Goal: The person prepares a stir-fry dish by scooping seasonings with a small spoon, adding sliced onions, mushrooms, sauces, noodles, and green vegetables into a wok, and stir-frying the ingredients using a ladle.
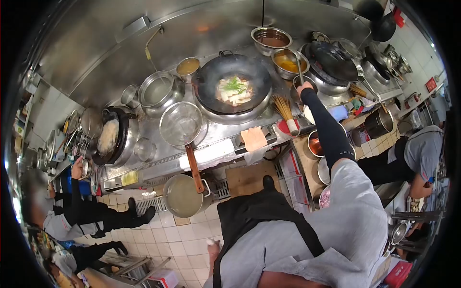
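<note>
Nearest, the left grip (213, 247) is held low beside the apron (257, 213), its closure impossible to tell. Beyond, a metal handle (298, 67) is clasped in the right grip (303, 87), right of the wok (206, 82) of food (234, 91), presumably for reach clear of heat; farther, a red wall sign (430, 85) cannot be read.

"Count the woks (207, 81)."
"Make that three at least; too crowded at far right to tell more."
"Bowls (271, 49), brown or yellow inside, at the back?"
"One of each, two in all."
"Brushes (282, 106)?"
"Two in sight."
"Big strainers (180, 125), wooden-handled?"
"Just one. Also one two-handled pot (200, 207) below."
"Orange cloths (253, 139)?"
"One."
"Tools (300, 71) in the right hand (304, 88)?"
"Only one."
"Other people (67, 211)?"
"Three at least: two left, one right."
</note>
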{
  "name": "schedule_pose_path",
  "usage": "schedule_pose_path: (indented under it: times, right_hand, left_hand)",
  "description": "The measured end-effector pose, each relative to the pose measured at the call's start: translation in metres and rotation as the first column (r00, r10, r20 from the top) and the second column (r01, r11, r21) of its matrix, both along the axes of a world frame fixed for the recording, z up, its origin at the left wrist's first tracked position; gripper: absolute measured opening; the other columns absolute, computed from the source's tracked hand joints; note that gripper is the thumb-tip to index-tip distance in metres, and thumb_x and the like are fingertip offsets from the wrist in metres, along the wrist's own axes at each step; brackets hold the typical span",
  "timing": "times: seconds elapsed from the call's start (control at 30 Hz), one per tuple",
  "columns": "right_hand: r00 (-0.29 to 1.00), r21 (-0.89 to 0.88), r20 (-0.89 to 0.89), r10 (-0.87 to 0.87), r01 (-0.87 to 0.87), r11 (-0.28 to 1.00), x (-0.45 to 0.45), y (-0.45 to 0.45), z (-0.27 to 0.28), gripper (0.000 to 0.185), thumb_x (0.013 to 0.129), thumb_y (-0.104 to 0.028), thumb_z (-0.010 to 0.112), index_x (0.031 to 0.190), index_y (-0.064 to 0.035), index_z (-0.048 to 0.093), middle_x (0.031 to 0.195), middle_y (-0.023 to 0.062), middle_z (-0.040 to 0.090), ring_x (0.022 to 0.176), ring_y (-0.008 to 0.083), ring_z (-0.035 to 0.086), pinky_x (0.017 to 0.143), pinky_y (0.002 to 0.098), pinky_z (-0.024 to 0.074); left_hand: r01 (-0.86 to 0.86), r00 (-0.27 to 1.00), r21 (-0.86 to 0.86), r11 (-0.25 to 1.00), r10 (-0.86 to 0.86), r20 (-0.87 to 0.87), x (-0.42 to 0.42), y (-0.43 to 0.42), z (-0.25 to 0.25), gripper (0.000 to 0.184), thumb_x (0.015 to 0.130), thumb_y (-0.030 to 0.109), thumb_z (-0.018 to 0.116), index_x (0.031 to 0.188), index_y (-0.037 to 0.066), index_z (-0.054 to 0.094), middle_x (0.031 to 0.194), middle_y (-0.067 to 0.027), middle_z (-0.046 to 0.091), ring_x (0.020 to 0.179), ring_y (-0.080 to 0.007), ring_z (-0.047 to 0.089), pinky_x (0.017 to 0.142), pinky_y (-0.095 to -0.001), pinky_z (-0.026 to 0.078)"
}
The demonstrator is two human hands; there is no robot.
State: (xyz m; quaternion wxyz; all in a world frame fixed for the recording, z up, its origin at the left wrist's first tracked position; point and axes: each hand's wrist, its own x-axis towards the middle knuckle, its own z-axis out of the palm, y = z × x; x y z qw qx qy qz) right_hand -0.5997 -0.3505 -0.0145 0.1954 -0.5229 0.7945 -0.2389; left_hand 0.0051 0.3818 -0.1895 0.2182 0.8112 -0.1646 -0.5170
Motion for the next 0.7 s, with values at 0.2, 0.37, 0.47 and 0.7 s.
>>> schedule_pose_path:
  times: [0.2, 0.37, 0.47, 0.7]
  right_hand:
    - [0.484, 0.108, 0.858, 0.170, -0.494, 0.863, -0.081, -0.040, 0.021, 0.022, 0.096, -0.018, 0.053, 0.084, -0.0013, 0.061, 0.069, 0.0125, 0.064, 0.055, 0.0216, 0.060, 0.049, 0.0343, 0.0482]
    - [0.921, -0.197, -0.380, 0.088, -0.174, 0.965, -0.036, 0.048, 0.024, 0.034, 0.091, -0.021, 0.063, 0.114, 0.0031, 0.057, 0.092, 0.0304, 0.070, 0.086, 0.0479, 0.068, 0.079, 0.0541, 0.0541]
    - [0.970, -0.308, -0.223, 0.095, -0.163, 0.937, 0.007, 0.081, 0.073, 0.042, 0.090, -0.020, 0.066, 0.124, 0.0012, 0.051, 0.097, 0.0348, 0.067, 0.087, 0.0517, 0.066, 0.082, 0.0561, 0.0523]
    - [0.140, -0.139, 0.972, 0.188, -0.304, 0.943, 0.115, 0.085, 0.123, 0.022, 0.101, -0.019, 0.059, 0.120, -0.0076, 0.055, 0.069, -0.0015, 0.047, 0.048, 0.0053, 0.042, 0.037, 0.0236, 0.0320]
  left_hand:
    - [-0.296, 0.955, -0.154, 0.943, 0.295, -0.026, 0.013, -0.067, -0.026, 0.025, 0.080, 0.008, 0.075, 0.099, 0.002, 0.059, 0.084, -0.0087, 0.064, 0.069, -0.0210, 0.064, 0.055, -0.0390, 0.053]
    - [-0.267, 0.963, -0.123, 0.956, 0.269, -0.007, -0.044, -0.126, 0.037, 0.040, 0.077, 0.014, 0.078, 0.108, 0.000, 0.058, 0.092, -0.0108, 0.066, 0.077, -0.0219, 0.066, 0.065, -0.0398, 0.056]
    - [-0.109, 0.993, -0.066, 0.992, 0.111, 0.030, -0.045, -0.107, -0.038, 0.048, 0.075, 0.020, 0.081, 0.111, -0.003, 0.059, 0.094, -0.0143, 0.069, 0.081, -0.0256, 0.068, 0.072, -0.0412, 0.056]
    - [-0.042, 0.990, 0.050, 0.998, 0.035, 0.134, -0.088, -0.076, -0.034, 0.050, 0.073, 0.030, 0.082, 0.103, -0.006, 0.063, 0.094, -0.0218, 0.072, 0.088, -0.0331, 0.071, 0.078, -0.0435, 0.056]
